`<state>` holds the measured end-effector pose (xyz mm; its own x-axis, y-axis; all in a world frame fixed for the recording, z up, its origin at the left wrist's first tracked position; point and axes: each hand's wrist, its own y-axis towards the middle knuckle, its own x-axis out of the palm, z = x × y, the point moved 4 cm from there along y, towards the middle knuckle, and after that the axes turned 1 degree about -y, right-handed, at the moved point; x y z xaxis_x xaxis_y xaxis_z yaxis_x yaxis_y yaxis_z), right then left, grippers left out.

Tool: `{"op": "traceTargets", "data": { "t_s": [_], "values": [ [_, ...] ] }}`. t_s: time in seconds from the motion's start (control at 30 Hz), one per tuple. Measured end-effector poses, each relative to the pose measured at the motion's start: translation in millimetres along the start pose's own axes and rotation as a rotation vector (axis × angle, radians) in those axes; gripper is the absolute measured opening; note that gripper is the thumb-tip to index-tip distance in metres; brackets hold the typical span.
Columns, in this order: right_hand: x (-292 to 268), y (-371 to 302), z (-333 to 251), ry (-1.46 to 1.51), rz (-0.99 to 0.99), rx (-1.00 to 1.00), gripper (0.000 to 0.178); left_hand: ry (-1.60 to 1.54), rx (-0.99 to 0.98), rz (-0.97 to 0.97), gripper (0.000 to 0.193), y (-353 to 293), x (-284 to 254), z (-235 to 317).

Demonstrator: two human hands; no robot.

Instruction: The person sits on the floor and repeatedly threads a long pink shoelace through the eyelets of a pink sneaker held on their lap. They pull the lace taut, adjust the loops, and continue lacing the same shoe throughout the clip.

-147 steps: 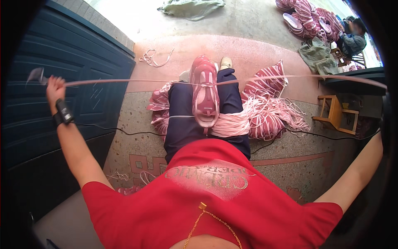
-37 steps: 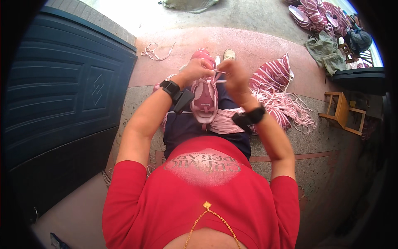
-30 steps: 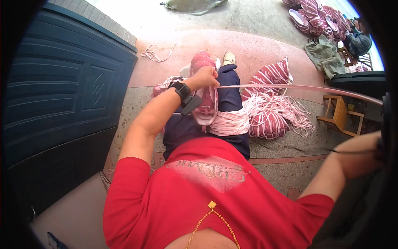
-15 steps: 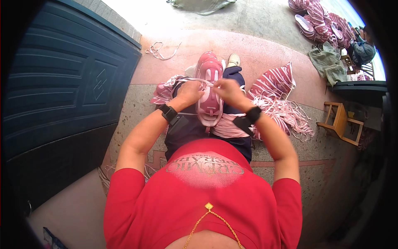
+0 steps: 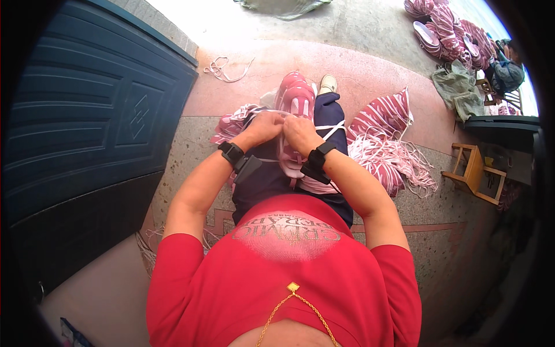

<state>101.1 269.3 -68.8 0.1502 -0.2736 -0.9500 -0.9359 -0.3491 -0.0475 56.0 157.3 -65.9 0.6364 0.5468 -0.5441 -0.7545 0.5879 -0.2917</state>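
Pink and white, the shoe (image 5: 299, 104) lies along the lap, toe pointing away from the body, its middle partly covered by the hands. Half a second ago the hands worked a little apart over it; now the left hand (image 5: 265, 128) and right hand (image 5: 302, 136) have come together there. A second ago the right arm was flung far out, drawing the lace (image 5: 334, 128) taut; now that arm is bent in and the lace lies slack in a crossed loop by the right thigh. Judging from this, the work has gone from a full-arm pull to close work at the fingertips.

Both hands' fingers are drawn in, nearly closed, and seem to pinch the lace, one strand of which runs past the left fingertips. The tips overlap, so I cannot tell which strand each has.

As for writing, raised-looking letters (image 5: 300, 222) arc over a pale patch on the red shirt (image 5: 225, 289); their wording is left out. Any mark on the shoe is too small or covered to read, and the black wristbands (image 5: 232, 152) show no legible print. On the dark door (image 5: 87, 92) is a diamond motif, not text. Beside the right leg lie a striped pink bundle (image 5: 378, 113) and a heap of spare laces (image 5: 404, 155), with no label that I can make out.
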Motion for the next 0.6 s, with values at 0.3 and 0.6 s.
{"op": "traceTargets", "data": {
  "t_s": [0.3,0.6],
  "values": [
    [-30.5,-74.6,-13.6,0.845,-0.147,0.097,0.027,0.377,0.198,-0.042,0.018,45.9,3.3,30.1],
    [-9.7,-87.8,-3.6,1.347,-0.218,0.478,0.030,0.640,0.179,-0.218,0.019,44.9,18.9,55.2]
  ]
}}
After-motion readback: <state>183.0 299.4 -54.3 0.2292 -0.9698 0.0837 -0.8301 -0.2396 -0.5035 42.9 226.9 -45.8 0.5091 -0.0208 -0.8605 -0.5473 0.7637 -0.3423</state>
